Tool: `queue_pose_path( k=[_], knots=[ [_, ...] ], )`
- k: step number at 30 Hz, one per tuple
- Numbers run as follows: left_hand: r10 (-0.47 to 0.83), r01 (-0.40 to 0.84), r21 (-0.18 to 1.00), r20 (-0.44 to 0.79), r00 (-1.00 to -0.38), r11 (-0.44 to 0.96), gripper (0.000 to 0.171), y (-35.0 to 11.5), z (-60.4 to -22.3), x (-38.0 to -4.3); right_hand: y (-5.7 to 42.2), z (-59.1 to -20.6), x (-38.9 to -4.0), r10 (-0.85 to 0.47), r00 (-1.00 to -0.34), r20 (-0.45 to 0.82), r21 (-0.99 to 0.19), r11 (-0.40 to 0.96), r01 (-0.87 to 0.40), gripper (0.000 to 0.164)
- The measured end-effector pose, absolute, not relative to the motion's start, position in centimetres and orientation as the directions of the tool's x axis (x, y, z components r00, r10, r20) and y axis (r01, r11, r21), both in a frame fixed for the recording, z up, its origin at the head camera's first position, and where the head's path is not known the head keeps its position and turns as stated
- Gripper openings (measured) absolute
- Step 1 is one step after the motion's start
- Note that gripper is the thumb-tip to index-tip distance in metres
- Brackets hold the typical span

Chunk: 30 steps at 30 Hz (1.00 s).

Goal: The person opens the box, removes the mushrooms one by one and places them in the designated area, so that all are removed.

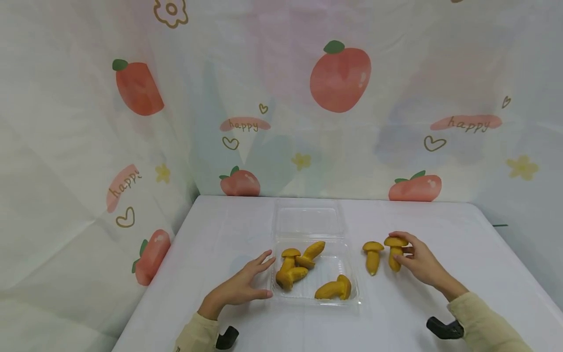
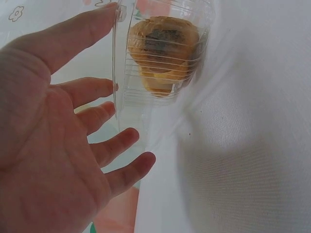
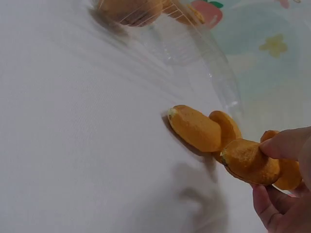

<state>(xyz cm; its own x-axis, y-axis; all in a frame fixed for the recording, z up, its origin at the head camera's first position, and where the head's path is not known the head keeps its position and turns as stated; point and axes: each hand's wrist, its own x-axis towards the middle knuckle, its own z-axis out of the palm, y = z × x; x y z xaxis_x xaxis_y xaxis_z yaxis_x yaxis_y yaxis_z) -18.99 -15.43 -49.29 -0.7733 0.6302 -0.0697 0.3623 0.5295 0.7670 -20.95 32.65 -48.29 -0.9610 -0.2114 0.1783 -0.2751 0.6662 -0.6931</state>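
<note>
A clear plastic clamshell box (image 1: 334, 264) lies with its lid folded back on the table. Several yellow mushrooms (image 1: 313, 250) are in its base, mostly toward the left, with one mushroom (image 1: 333, 288) at the front right. My left hand (image 1: 242, 283) is at the box's left side, fingers spread and fingertips touching the rim (image 2: 116, 58). To the right of the box, my right hand (image 1: 420, 259) pinches a mushroom (image 3: 250, 161) by its stem between thumb and fingers. Just left of it, another mushroom (image 1: 373, 257) lies on the table.
The box's transparent lid (image 1: 308, 220) reaches back toward the far table edge. A printed cloth (image 1: 281, 88) hangs behind and at the left of the white table (image 1: 220, 220). Black wrist mounts (image 1: 445, 328) stick out below both forearms.
</note>
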Motion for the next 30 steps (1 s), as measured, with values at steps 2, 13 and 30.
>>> queue_pose_path(
  k=[2, 13, 30],
  knots=[
    [0.629, 0.361, 0.767, -0.071, -0.774, 0.53, 0.084, -15.4, -49.3, -19.0, 33.0, -48.7, -21.0, -0.206, -0.966, 0.157, -0.694, 0.673, -0.256, 0.051],
    [0.621, 0.359, 0.759, -0.074, -0.781, 0.543, 0.085, -15.4, -49.3, -18.9, 33.9, -50.3, -21.2, -0.213, -0.974, 0.079, -0.707, 0.677, -0.206, 0.051],
    [0.62, 0.356, 0.762, -0.076, -0.781, 0.542, 0.085, -15.4, -49.3, -18.9, 33.8, -50.7, -21.4, -0.219, -0.975, 0.044, -0.725, 0.665, -0.182, 0.053]
  ],
)
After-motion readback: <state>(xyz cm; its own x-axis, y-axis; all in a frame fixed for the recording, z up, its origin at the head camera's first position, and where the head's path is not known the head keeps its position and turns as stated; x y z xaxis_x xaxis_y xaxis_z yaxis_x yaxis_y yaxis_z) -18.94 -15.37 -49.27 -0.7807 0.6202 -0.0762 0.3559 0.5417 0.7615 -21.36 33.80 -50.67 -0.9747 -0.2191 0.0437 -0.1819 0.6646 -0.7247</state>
